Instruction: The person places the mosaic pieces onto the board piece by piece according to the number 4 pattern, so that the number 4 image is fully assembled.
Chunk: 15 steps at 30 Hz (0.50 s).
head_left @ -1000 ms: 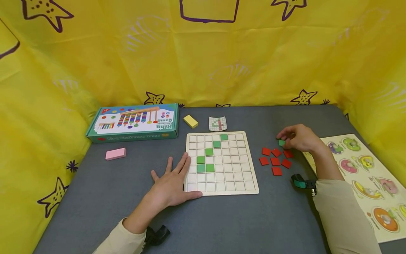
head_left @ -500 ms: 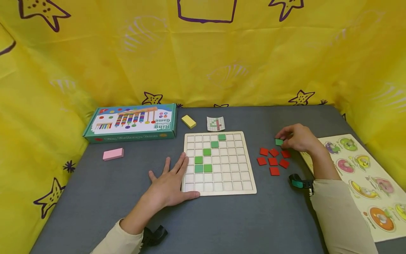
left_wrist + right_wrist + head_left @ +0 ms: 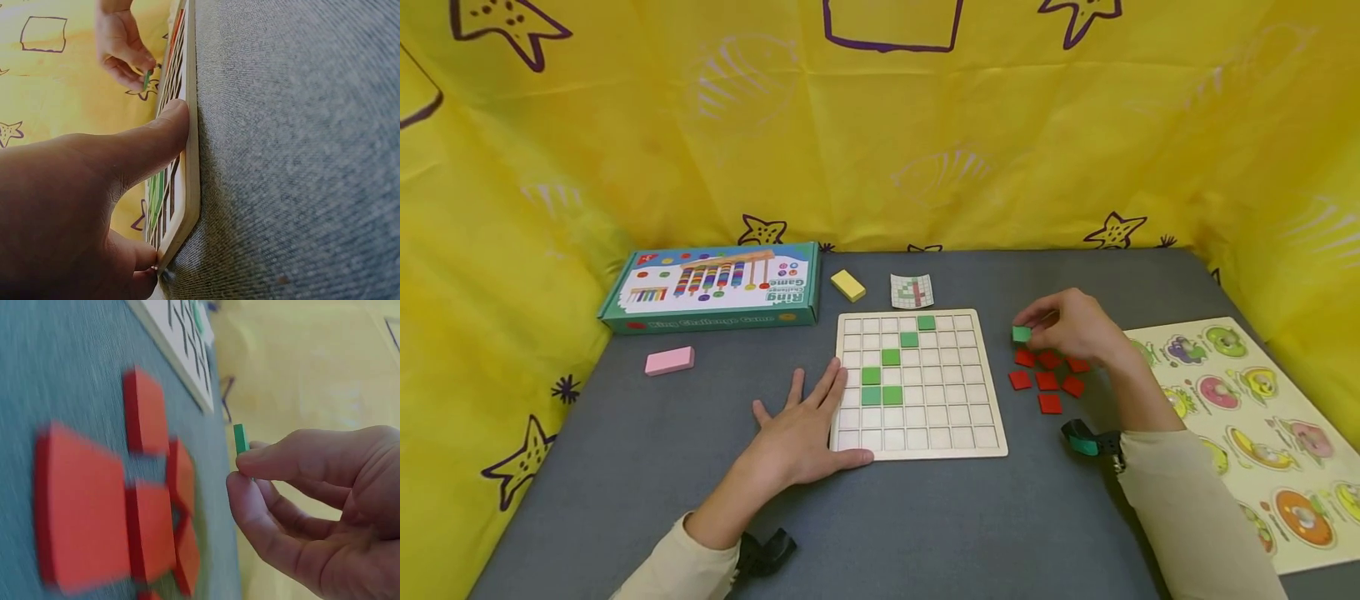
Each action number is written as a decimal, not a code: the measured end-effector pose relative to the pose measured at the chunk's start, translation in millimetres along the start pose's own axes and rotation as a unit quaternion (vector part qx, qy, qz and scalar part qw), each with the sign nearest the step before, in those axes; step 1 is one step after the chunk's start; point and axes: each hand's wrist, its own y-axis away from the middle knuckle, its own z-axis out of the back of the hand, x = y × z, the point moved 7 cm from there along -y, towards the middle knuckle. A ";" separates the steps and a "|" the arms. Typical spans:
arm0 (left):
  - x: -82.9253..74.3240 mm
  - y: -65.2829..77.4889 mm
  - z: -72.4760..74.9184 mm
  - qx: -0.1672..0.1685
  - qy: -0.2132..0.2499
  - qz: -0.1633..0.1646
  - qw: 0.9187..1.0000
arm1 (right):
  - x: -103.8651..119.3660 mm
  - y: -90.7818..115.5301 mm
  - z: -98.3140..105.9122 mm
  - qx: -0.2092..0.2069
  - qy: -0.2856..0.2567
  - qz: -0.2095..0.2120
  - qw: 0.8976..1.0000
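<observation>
My right hand [image 3: 1066, 323] pinches a small green square tile [image 3: 1021, 334] between thumb and fingertips, just beyond the red tiles [image 3: 1047, 381]. In the right wrist view the green tile [image 3: 240, 439] is held edge-on, raised off the table. My left hand [image 3: 797, 435] lies with spread fingers along the left edge of a white grid board [image 3: 955, 417]. Its thumb [image 3: 164, 134] rests on the board's near rim, the other fingers at the left side. Several green tiles [image 3: 891, 357] sit in the board's cells, stepping from upper right down to the left.
Behind the board lie a small printed pattern card [image 3: 912, 292] and a yellow block [image 3: 848, 286]. A Ring Challenge Game box [image 3: 711, 287] and a pink block [image 3: 670, 361] are at the left. A fruit picture board [image 3: 1262, 433] lies at the right, under my right sleeve.
My right hand has moved left with the green tile, from beside the fruit board to nearer the grid board. The left hand has stayed at the board's edge.
</observation>
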 end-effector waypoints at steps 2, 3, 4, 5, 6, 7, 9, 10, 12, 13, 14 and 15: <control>-0.4 -0.2 -0.4 0.001 0.001 0.000 1.000 | 8.1 -0.5 -5.5 -0.001 -0.002 0.002 1.000; -0.6 -0.1 -0.4 0.001 0.001 0.000 1.000 | 12.1 -0.6 -8.4 -0.001 -0.005 0.003 1.000; -0.8 0.2 -0.3 0.001 0.001 0.000 1.000 | 16.1 -0.8 -11.5 0.000 -0.009 0.005 1.000; -0.8 0.4 -0.1 0.001 0.001 0.001 1.000 | 20.1 -0.9 -14.6 0.000 -0.012 0.006 1.000; -0.9 0.5 -0.1 0.001 0.001 0.001 1.000 | 24.2 -1.2 -17.9 0.001 -0.016 0.009 1.000; -0.9 0.8 0.2 0.001 0.000 0.001 1.000 | 28.6 -1.2 -21.2 0.002 -0.021 0.013 1.000; -1.0 0.8 0.5 0.000 -0.002 0.001 1.000 | 36.7 -0.7 -27.7 0.004 -0.029 0.017 0.999; -1.1 0.6 0.7 0.000 -0.002 0.001 1.000 | 40.9 -0.5 -30.8 0.004 -0.033 0.020 0.999; -1.2 0.5 0.7 0.002 -0.001 -0.001 1.000 | 49.7 0.1 -36.8 0.004 -0.039 0.029 0.999; -1.2 0.5 0.8 0.002 -0.001 -0.001 1.000 | 53.7 0.4 -39.9 0.005 -0.042 0.032 0.999; -1.0 0.4 0.8 0.003 0.000 0.000 1.000 | 57.6 0.7 -43.2 0.008 -0.044 0.035 0.998; -0.8 0.6 0.8 0.003 0.000 0.001 1.000 | 61.6 0.9 -46.6 0.010 -0.046 0.040 0.998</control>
